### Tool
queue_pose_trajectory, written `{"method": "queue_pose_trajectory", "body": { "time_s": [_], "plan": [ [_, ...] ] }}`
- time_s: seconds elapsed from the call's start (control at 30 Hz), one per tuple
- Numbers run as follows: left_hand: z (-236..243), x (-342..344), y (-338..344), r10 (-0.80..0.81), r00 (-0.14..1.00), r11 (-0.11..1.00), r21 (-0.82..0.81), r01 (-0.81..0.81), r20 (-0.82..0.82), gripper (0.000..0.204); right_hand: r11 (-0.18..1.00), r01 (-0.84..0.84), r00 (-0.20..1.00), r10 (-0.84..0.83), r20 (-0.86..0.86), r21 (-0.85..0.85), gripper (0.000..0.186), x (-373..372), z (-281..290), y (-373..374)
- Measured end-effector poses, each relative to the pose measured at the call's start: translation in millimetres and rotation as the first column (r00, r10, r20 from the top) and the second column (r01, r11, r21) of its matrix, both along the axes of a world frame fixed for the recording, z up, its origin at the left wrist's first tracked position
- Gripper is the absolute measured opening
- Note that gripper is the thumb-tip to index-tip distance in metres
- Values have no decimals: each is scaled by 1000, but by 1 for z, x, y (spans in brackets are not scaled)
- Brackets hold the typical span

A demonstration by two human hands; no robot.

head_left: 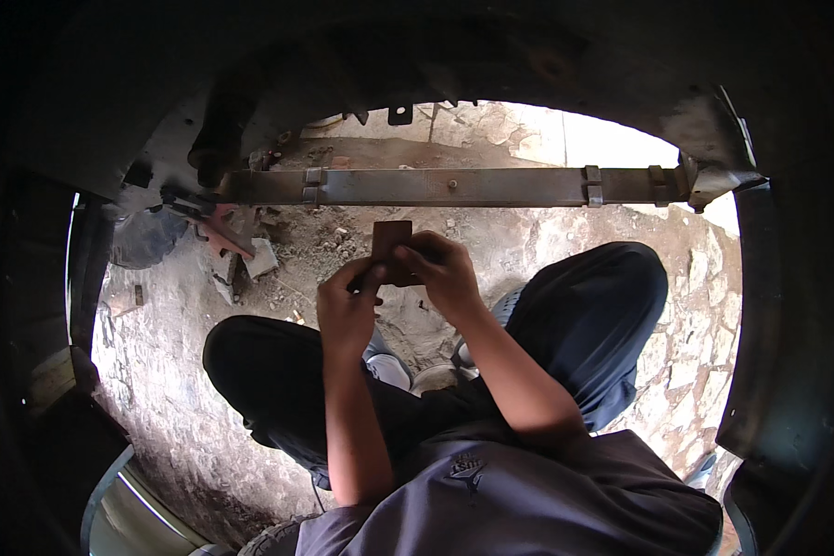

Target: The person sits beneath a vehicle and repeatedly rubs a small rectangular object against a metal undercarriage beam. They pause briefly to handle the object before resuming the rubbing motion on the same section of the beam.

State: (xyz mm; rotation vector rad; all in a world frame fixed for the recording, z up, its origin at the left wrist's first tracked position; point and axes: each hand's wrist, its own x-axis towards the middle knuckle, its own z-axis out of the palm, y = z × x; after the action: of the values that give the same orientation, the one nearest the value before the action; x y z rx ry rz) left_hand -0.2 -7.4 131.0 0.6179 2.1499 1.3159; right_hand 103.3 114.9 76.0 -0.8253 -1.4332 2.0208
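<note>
A small rust-brown rectangular piece (391, 235) is held upright between my two hands. My left hand (347, 290) grips its lower left part with bent fingers. My right hand (440, 273) holds it from the right, with the thumb across its near face. Just beyond it runs a long flat metal bar (380, 185) with bracket clips (591, 186) around it.
Dark metal panels (755, 306) surround me overhead and at both sides. A reddish metal stand (232, 239) and broken chunks (261, 258) lie at the left on the dusty stone floor (157, 361). My bent knees (593, 296) flank my hands.
</note>
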Motion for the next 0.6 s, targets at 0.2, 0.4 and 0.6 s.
{"method": "queue_pose_trajectory", "body": {
  "time_s": [0.2, 0.4, 0.6],
  "plan": [
    [44, 4, -6, -96, 974, 994, -69, 83, -206, 26, 995, 32, 997, -38, -61, -91, 29, 4, 24, -12],
    [88, -14, 9, -300, 908, 944, 47, 327, -293, 24, 980, -33, 999, 37, -16, 196, 27, 14, 61, -4],
    [71, -17, 15, -382, 906, 908, 257, 331, 184, 24, 983, -167, 985, 170, -38, 82, 39, 51, 84, 14]
  ]
}}
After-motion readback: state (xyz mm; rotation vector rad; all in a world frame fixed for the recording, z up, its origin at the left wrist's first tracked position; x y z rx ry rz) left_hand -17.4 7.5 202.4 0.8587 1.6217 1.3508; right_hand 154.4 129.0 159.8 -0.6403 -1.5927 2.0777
